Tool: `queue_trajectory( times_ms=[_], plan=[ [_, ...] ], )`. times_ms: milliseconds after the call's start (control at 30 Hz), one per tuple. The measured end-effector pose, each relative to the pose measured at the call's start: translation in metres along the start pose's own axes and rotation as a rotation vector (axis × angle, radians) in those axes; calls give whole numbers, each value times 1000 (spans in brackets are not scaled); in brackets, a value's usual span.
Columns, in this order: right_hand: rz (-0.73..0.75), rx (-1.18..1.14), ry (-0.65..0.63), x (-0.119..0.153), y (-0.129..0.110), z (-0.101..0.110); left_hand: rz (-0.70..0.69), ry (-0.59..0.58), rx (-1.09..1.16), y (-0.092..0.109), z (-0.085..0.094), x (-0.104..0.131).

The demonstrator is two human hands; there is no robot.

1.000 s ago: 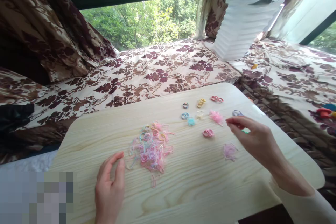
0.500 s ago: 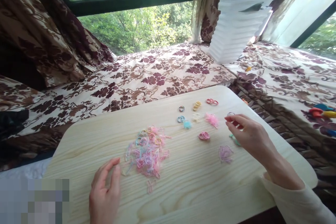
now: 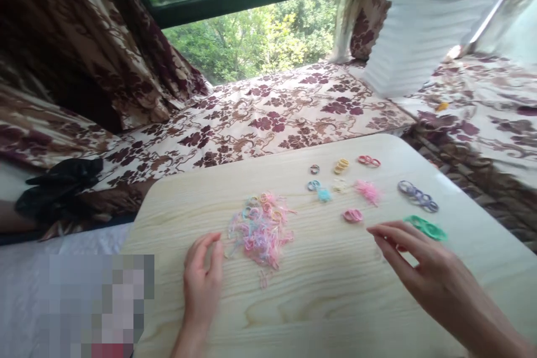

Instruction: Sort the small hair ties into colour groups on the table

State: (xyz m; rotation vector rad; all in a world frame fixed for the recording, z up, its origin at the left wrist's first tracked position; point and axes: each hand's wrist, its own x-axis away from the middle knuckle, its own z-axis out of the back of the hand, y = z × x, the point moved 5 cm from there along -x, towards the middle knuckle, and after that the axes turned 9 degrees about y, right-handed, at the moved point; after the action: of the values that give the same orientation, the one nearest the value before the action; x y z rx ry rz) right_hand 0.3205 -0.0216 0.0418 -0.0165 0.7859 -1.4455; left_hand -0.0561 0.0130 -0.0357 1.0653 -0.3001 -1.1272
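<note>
My left hand (image 3: 201,277) rests at the left of a mixed pile of small elastic hair bands (image 3: 262,238), mostly pink, lilac and pale blue. Its fingers curl loosely, thumb and forefinger slightly apart, with nothing visible between them. On the right, my right hand (image 3: 419,263) hovers low over the table with thumb and forefinger tips pinched; whatever they hold is too small to make out. Close by lie green hair ties (image 3: 425,227), dark pink hair ties (image 3: 353,215) and a row of purple-grey hair ties (image 3: 418,196). The lilac bands are mostly hidden by my right hand.
Farther back on the wooden table (image 3: 293,313) are yellow ties (image 3: 341,165), red ties (image 3: 369,161), blue ties (image 3: 313,185), a multicoloured tie (image 3: 314,169), turquoise bands (image 3: 324,194) and pink bands (image 3: 367,192). A flowered window-seat cover (image 3: 268,120) borders the table.
My right hand has moved nearer along the table, uncovering the purple-grey and green ties and covering the lilac bands. My left hand stays beside the pile. The view has turned left.
</note>
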Motion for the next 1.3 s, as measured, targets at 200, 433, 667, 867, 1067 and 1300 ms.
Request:
queue_trajectory(
  times_ms=[200, 433, 667, 867, 1067, 1300],
  plan=[
    [164, -220, -194, 26, -56, -53, -100, 20, 36, 8, -4, 1],
    [247, -256, -237, 19, -86, -79, -307, 94, 22, 29, -1, 6],
    [257, -239, -422, 31, -102, -94, -374, 135, 25, 39, 3, 9],
    [311, -172, -500, 37, -113, -103, -352, 119, 57, 40, 5, 10],
    [325, -154, -434, 27, -112, -93, -330, 102, 67, 39, 4, 9],
    [290, -49, -249, 0, -112, -98, -321, 85, 66, 40, 5, 9]
  ],
)
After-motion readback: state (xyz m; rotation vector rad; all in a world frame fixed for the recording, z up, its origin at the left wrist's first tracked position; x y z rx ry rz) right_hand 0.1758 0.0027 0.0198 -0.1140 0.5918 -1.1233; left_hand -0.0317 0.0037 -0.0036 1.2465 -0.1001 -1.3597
